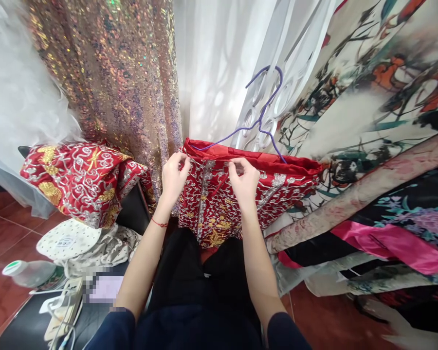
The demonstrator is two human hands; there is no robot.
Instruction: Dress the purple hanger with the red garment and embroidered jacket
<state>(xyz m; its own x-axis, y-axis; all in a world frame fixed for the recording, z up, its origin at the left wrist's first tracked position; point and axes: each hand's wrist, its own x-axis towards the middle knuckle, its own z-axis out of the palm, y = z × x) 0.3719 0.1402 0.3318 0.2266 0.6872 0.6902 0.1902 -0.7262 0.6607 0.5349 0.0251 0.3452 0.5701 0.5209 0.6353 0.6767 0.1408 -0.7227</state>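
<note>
On my distant feed, the red fabric garment with silver-and-gold embroidery (219,223) hangs just ahead, the ends of a purple wire hanger (260,122) tucked into its open top. Fingers of my left hand (173,180) and right hand (245,182) look pinched on that edge; I should keep it level, sparing the embroidery. Around: gold sequined cloth (120,63), red tiled floor (7,248), clear plastic bottle (32,273).

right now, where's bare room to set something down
Bare floor: beside the right arm, below hanging clothes, and left of the bottle. The seat's near left corner is bare; cloth and power strip crowd it elsewhere. Fabrics crowd the red skirt.
</note>
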